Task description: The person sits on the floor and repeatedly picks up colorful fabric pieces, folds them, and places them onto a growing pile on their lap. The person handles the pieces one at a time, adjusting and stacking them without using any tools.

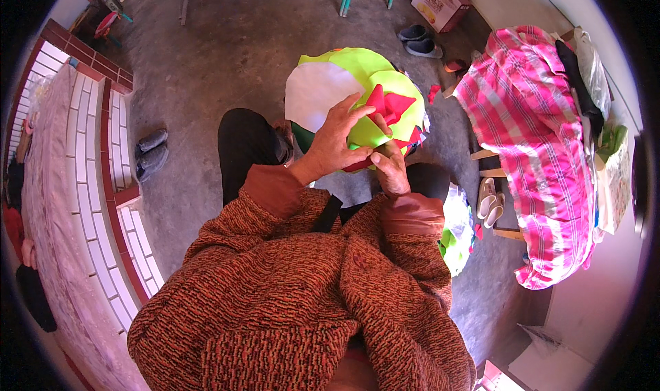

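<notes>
Sitting over a concrete floor (227, 54), a person in a rust-coloured knitted sweater (289, 288) works both hands at lap level.

Item, left hand (330, 143): fingers spread and curled over the lime-green fabric piece (399, 99), gripping its near edge, fingertips reaching toward the red part.

Item, right hand (390, 167): closed in a pinch on the lower edge of the same piece, thumb pressed where red trim meets green (the exact grip under the fingers is hidden).

Item, red fabric petal (388, 105): pointed, folded, sitting on the green piece, just beyond the left fingertips.

Item, white fabric panel (316, 92): rounded, lying beside the green piece on its left, partly beneath it.

Item, pink checked cloth (536, 150): draped over a piece of furniture at the person's right, well apart from the hands.

Item, more green and white fabric (455, 236): bundled beside the right elbow.

Item, dark shoes (151, 154): a pair on the floor near the tiled low wall (89, 185) at left.

Item, cardboard box (440, 2): far side of the floor, with grey slippers (419, 40) near it.
</notes>
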{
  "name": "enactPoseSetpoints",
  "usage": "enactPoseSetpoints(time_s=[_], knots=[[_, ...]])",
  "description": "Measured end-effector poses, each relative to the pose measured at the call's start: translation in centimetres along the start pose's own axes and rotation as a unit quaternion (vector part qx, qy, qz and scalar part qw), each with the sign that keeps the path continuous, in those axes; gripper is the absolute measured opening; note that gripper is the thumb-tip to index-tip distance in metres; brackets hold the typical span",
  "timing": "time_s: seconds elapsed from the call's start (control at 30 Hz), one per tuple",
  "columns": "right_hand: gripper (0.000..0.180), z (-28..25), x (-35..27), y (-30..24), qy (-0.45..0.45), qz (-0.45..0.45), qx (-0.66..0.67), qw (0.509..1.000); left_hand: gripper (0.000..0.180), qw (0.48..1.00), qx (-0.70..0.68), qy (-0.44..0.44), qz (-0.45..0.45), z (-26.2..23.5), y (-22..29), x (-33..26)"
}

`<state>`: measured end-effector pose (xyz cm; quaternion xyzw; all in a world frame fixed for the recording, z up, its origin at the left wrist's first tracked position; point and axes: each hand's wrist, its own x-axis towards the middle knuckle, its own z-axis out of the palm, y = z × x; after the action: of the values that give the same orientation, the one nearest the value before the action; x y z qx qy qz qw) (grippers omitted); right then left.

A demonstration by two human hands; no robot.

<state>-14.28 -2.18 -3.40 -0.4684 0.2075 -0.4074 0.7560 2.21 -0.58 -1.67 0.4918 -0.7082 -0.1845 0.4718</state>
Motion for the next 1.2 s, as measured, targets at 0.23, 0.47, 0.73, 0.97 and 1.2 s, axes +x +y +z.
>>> enactPoseSetpoints(time_s=[0.23, 0.47, 0.73, 0.97, 1.2], knots=[[0.088, -1.4, 0.0, 1.0, -0.007, -0.014, -0.083, 0.996, 0.035, 0.999, 0.03, -0.016, 0.033, 0.5, -0.8, -0.3], [0.086, -0.3, 0.0, -0.8, 0.005, -0.056, 0.004, 0.998, 0.025, 0.971, -0.201, 0.041, -0.121, -1.3, -1.4, 0.0], [0.086, -3.3, -1.5, -3.3, 0.059, -0.214, 0.059, 0.973, 0.022, 0.879, -0.41, 0.095, -0.224, -3.9, -1.5, 0.6], [0.066, -9.9, -6.1, -3.0, 0.225, -0.255, 0.176, 0.924, 0.022, 0.921, -0.328, 0.144, -0.153, -5.6, -1.3, 4.7], [0.037, -13.0, -7.8, -1.9, 0.202, -0.266, 0.3, 0.893, 0.017, 0.978, -0.139, 0.157, -0.006, -5.0, -0.4, 10.2]])
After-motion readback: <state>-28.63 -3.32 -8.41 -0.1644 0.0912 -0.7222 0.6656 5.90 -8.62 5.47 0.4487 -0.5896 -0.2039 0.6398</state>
